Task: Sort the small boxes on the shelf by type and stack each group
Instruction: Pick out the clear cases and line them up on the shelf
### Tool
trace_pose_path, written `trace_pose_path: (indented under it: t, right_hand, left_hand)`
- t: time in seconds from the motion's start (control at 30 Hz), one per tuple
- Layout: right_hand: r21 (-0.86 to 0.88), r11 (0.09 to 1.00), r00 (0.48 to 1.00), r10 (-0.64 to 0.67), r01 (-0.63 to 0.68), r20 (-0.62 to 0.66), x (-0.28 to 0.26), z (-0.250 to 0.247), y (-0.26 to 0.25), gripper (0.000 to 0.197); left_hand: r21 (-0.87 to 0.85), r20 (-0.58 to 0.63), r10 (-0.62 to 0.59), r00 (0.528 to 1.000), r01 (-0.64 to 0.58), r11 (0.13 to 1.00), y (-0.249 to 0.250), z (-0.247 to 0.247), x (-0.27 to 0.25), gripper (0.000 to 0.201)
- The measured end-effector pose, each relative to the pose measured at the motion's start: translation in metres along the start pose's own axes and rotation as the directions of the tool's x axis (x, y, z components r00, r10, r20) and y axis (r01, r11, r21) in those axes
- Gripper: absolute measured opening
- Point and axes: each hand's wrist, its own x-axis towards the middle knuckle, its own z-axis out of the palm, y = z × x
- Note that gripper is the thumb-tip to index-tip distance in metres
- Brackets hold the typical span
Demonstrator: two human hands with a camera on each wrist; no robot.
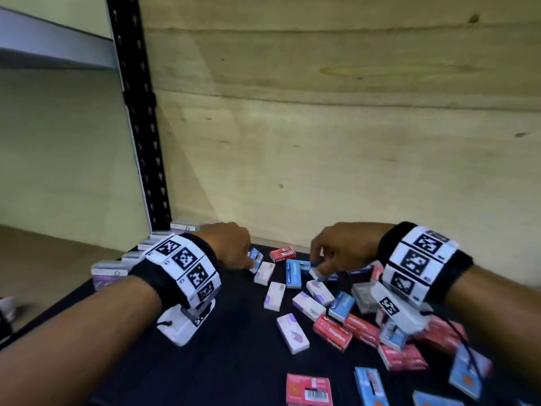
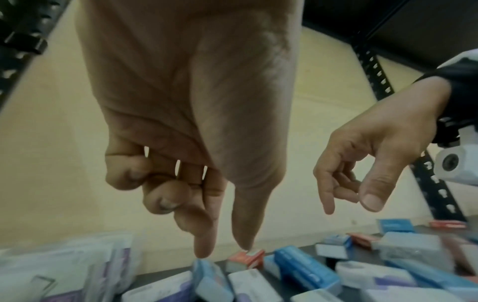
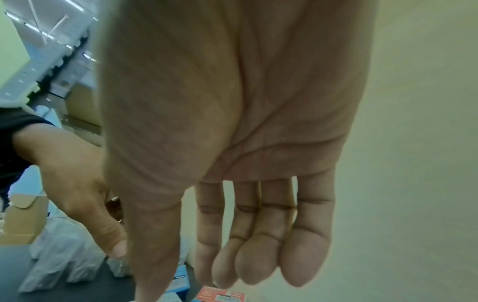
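Small red, blue and white-purple boxes lie scattered on the black shelf (image 1: 234, 361). My left hand (image 1: 251, 263) hovers at the back, index and thumb pointing down just above a blue box (image 1: 256, 257) standing on edge; the left wrist view shows the left hand (image 2: 223, 249) holding nothing above that blue box (image 2: 209, 277). My right hand (image 1: 319, 266) reaches over another blue box (image 1: 323, 275), and in its wrist view the right hand (image 3: 196, 286) has straight fingers and grips nothing. A red box (image 1: 282, 254) lies between the hands.
A row of white-purple boxes (image 1: 111, 271) stands along the shelf's left edge beside the black slotted upright (image 1: 140, 127). A wooden back panel (image 1: 351, 142) closes the rear. More red and blue boxes (image 1: 404, 341) pile under my right wrist and toward the front.
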Motion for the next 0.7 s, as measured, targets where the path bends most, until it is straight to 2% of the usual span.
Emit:
trace_pose_path:
  t: [0.07,0.23,0.4,0.57,0.7]
  right_hand:
    - [0.002,1.000,1.000,-0.015,0.015,0.015,0.025,0.001,0.000,0.038]
    - [-0.017,0.998,0.989,-0.058,0.061,0.138,0.064,0.006,-0.003,0.069]
    - [-0.036,0.995,0.981,-0.082,0.089,0.173,0.077,0.018,-0.001,0.078]
    - [-0.068,0.992,0.983,-0.090,0.102,0.158,0.077,0.021,-0.001,0.067]
    - [-0.099,0.986,0.985,-0.119,0.132,0.121,0.078,0.024,-0.004,0.054]
  left_hand:
    - [0.017,0.037,-0.048,0.998,0.048,0.999,-0.005,0.004,0.013,0.044]
    - [0.017,0.083,-0.066,0.994,0.064,0.998,-0.008,0.009,0.037,0.047]
    - [0.093,0.104,-0.057,0.993,0.047,0.995,-0.002,0.014,0.044,0.047]
    - [0.056,0.126,-0.056,0.990,0.050,0.997,0.004,0.013,0.050,0.034]
    - [0.070,0.121,-0.077,0.990,0.068,0.995,0.009,0.010,0.049,0.037]
